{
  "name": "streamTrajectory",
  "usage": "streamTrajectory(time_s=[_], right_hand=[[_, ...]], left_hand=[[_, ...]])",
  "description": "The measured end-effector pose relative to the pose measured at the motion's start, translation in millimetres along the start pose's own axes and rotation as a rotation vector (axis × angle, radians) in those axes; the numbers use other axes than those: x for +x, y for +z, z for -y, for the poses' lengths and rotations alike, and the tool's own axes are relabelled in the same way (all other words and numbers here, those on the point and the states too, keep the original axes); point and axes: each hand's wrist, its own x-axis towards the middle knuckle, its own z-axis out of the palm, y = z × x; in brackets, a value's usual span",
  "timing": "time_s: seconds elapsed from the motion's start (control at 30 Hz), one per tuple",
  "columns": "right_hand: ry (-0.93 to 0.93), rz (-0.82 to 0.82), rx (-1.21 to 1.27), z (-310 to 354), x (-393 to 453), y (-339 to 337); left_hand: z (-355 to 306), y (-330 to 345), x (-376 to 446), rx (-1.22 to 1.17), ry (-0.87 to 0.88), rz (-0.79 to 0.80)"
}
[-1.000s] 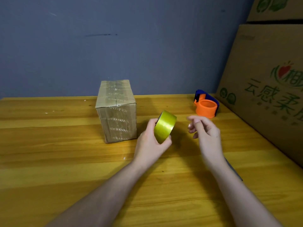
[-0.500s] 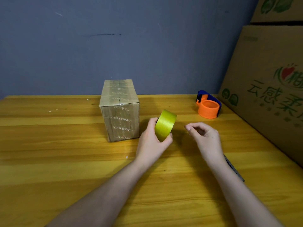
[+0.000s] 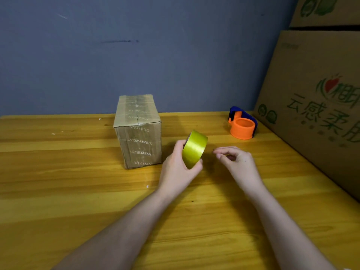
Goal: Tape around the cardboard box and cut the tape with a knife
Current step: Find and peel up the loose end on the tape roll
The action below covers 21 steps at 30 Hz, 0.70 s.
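A small brown cardboard box (image 3: 138,133), with clear tape over its top and front, stands upright on the wooden table (image 3: 58,191). My left hand (image 3: 176,170) grips a roll of yellow tape (image 3: 194,148) held on edge just right of the box, apart from it. My right hand (image 3: 236,162) hovers just right of the roll, fingers curled, thumb and forefinger tips pinched together a short gap from the roll's face. Nothing shows between those fingertips. No knife is in view.
An orange and blue tape dispenser (image 3: 242,125) sits at the back right of the table. Large printed cardboard cartons (image 3: 315,106) lean along the right edge. A blue-grey wall (image 3: 155,55) runs behind the table.
My right hand has drifted left toward the tape roll and its fingertips have closed into a pinch. My left hand still holds the roll in about the same place.
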Motion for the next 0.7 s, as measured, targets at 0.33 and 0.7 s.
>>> streamTrajectory(time_s=[0.33, 0.7], right_hand=[[0.216, 0.057, 0.310, 6.6, -4.4, -3.9], [0.193, -0.024, -0.182, 0.0, -11.9, -47.2]], left_hand=[[-0.7, -2.3, -0.3, -0.039, -0.011, -0.021], [-12.4, -1.4, -6.6, 0.280, 0.182, 0.056]])
